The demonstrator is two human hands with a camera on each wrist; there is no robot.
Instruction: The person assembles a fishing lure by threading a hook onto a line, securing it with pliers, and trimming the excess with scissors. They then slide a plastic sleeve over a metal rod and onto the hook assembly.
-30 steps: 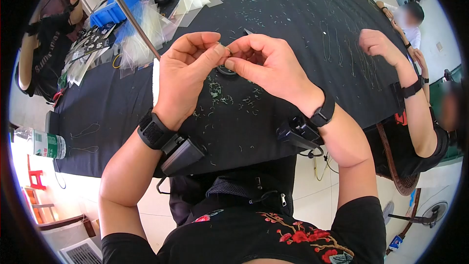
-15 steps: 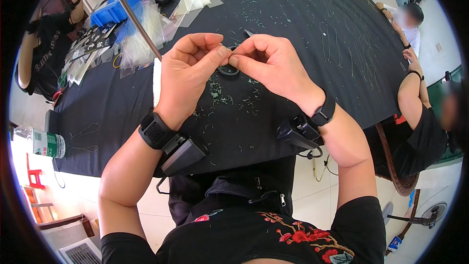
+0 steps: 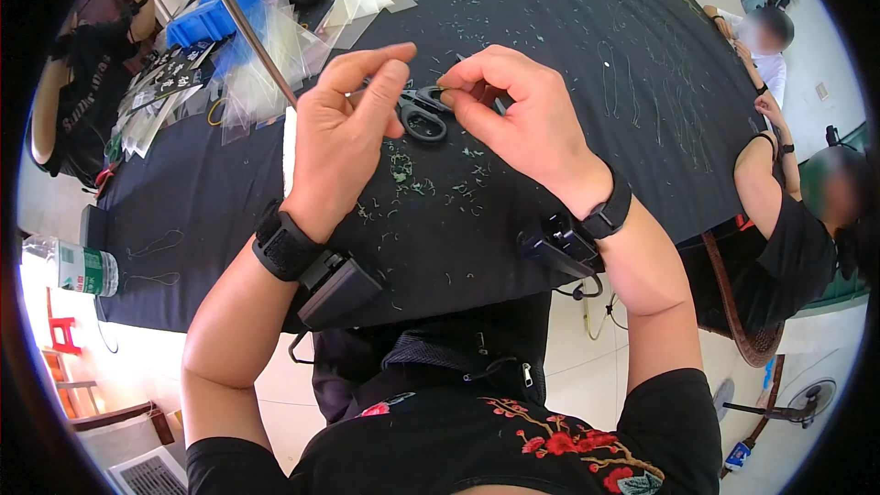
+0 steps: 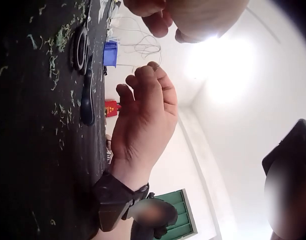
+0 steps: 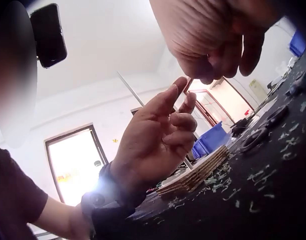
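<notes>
My left hand (image 3: 344,124) is raised over the black cloth, thumb and forefinger parted, nothing showing between them. Facing it, my right hand (image 3: 518,110) pinches a tiny thin piece between thumb and forefinger; its kind cannot be made out. In the left wrist view the right hand (image 4: 145,110) has its fingertips drawn together. The right wrist view shows the left hand (image 5: 160,130) with its other fingers loosely bent. Dark-handled scissors (image 3: 424,126) lie on the cloth below and between the hands. Small green clippings (image 3: 403,168) are scattered nearer to me.
Clear plastic sheets (image 3: 266,60) and a blue bin (image 3: 220,9) stand at the back left, behind a metal pole (image 3: 240,23). A stack of boards (image 5: 193,175) is beside my left hand. A water bottle (image 3: 82,268) is at the left edge. Other people sit around the table.
My hands were together, fingertips meeting at the tiny piece. They have since parted, the left moving left and letting go, which uncovers the scissors. The person at right has lowered a raised arm.
</notes>
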